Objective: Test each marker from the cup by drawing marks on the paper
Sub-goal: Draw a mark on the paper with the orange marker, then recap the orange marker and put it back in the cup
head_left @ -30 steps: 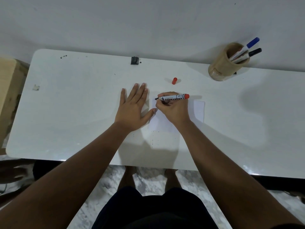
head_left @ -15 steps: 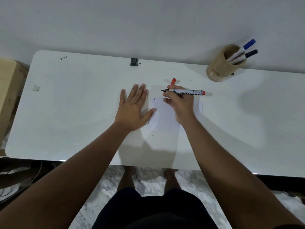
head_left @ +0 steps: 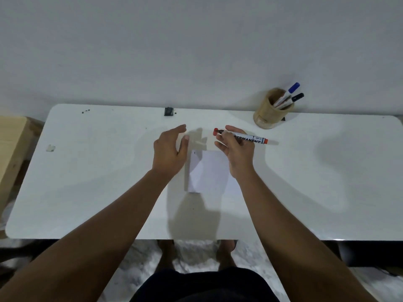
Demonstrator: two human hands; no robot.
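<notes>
Right hand [head_left: 236,152] grip holds marker [head_left: 248,137], tip seemingly touching red cap [head_left: 215,131].

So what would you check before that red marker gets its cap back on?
1. Red-ended permanent marker firmly held in the right hand: ok.
2. Small red cap within reach: ok, it sits on the white table right by the marker's tip.
3. Left hand free to help: ok, open and empty.
4. Test mark made on the white paper sheet: cannot tell, no mark shows clearly.
5. Tan round cup upright, holding the blue-capped marker and black-capped marker: ok.
</notes>
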